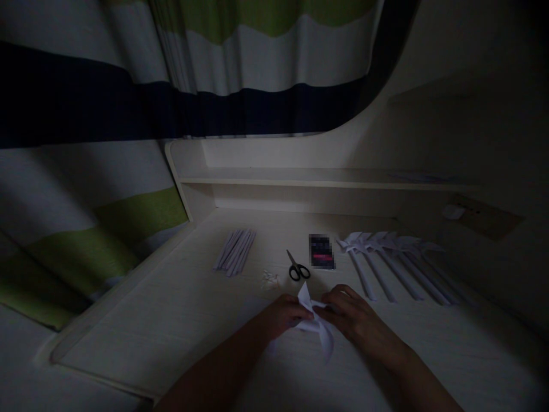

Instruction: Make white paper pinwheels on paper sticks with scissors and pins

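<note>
A white folded-paper pinwheel (pixel 325 339) is between my two hands, low in the middle of the view, with a pointed blade sticking up and another curving down. My left hand (pixel 283 316) grips its left side with thumb and fingers pressed together. On the other side, my right hand (pixel 349 313) pinches the paper near its centre, fingers curled. Whether a small piece is under the fingertips cannot be made out. Just beyond the hands lie black-handled scissors (pixel 299 271), and left of them a small heap of little white pieces (pixel 270 279).
A bundle of rolled paper sticks (pixel 235 252) lies on the left of the white desk (pixel 171 309). On the right, several paper pinwheels on sticks (pixel 386 257) lie in a row. A dark, blurred-out phone-like object (pixel 322 252) is near them. Behind runs a shelf (pixel 291 178) beneath a striped curtain (pixel 274 68).
</note>
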A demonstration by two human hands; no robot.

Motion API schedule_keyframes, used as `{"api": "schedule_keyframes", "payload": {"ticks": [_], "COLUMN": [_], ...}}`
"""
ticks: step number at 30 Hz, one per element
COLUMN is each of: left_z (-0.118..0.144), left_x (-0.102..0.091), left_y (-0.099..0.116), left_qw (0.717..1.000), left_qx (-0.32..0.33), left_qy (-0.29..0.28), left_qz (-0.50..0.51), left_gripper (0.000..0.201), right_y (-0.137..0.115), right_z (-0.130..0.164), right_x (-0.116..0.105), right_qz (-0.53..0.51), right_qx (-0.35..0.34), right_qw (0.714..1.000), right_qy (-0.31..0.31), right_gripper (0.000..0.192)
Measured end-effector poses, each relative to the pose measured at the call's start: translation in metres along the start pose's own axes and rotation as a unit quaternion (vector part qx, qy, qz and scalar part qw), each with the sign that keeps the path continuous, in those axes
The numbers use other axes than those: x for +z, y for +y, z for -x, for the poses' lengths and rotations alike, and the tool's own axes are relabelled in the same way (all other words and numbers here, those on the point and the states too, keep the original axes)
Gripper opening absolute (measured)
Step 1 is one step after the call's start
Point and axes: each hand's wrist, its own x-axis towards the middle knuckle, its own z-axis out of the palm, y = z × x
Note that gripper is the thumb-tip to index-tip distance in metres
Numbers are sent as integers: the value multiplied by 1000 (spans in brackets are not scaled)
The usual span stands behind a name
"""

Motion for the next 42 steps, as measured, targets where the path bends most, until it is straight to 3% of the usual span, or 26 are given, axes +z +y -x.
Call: {"api": "schedule_keyframes", "payload": {"ticks": [10,20,29,35,39,42], "left_z": [-1,-2,2,-2,-3,-4], "left_x": [-2,-1,5,7,4,2], "left_y": [-1,-5,14,9,6,7], "left_qw": [999,997,986,985,985,985], "left_qx": [-9,-13,-48,-41,-29,-45], "left_qy": [23,22,31,42,76,125], "left_qz": [48,75,154,162,152,111], "left_gripper": [19,17,21,17,21,23], "right_y": [2,0,2,2,8,13], "right_z": [0,-2,0,0,2,3], "right_x": [2,0,3,6,9,11], "right_qz": [78,90,65,59,-9,-129], "right_qx": [-60,-66,-54,-46,-31,74], "right_qw": [995,994,996,997,996,974], "right_qy": [6,8,35,8,78,169], "right_gripper": [25,25,24,26,30,29]}}
